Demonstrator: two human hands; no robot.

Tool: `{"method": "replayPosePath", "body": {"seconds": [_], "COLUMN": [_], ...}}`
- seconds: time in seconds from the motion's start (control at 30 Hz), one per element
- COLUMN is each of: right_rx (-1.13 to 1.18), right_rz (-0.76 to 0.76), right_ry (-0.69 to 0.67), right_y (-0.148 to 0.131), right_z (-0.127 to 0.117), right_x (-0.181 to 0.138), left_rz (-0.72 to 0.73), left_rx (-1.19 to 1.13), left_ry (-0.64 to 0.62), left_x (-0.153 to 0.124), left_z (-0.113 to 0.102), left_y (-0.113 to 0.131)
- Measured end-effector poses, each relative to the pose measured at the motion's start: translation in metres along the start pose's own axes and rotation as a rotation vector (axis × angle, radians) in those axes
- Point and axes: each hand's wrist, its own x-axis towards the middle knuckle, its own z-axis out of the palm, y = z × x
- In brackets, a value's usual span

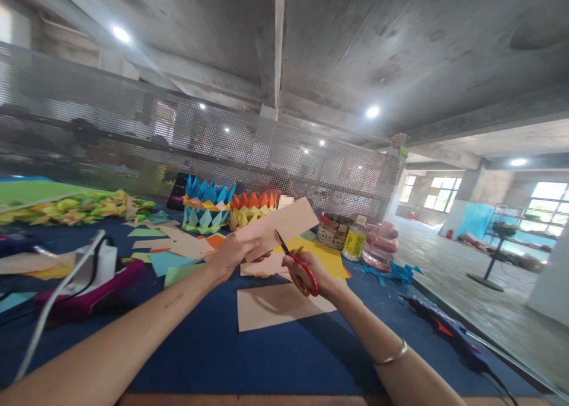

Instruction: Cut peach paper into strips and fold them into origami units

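Note:
My left hand (pixel 235 255) grips a peach-coloured paper strip (pixel 284 225) by its lower left end, holding it tilted above the table. Red-handled scissors (pixel 307 271) are in my right hand (pixel 317 272), fingers wrapped around the handles. The dark blades point up and left, with their tip against or just in front of the strip's lower edge; whether they touch it I cannot tell. Below my hands, a larger peach paper sheet (pixel 271 308) lies flat on the dark blue table. More peach pieces and a yellow sheet (pixel 326 258) lie just behind my right hand.
Behind stand folded-paper rings, one blue and green (pixel 207 207), one orange and yellow (pixel 253 210). A bottle (pixel 354 238) and a basket (pixel 333 231) stand right of them. A glue gun (pixel 448 329) lies at the right edge, a purple-based power strip (pixel 93 290) at left. Paper scraps (pixel 178 243) spread behind.

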Motion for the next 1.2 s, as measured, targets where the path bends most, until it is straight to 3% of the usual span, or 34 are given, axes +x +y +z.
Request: {"method": "replayPosePath", "body": {"seconds": [0.43, 0.7, 1.2], "right_rx": [-0.004, -0.097, -0.106], "right_rz": [0.090, -0.059, -0.118], "right_ry": [0.056, 0.070, 0.039], "right_y": [0.005, 0.007, 0.007], "right_z": [0.003, 0.002, 0.003], "right_x": [0.006, 0.002, 0.000], "left_rz": [-0.041, -0.036, -0.061], "left_rx": [-0.079, -0.087, -0.087], "left_ry": [0.007, -0.022, -0.069], "left_x": [-0.002, -0.001, -0.006], "left_z": [0.001, 0.000, 0.004], "left_y": [0.003, 0.004, 0.009]}}
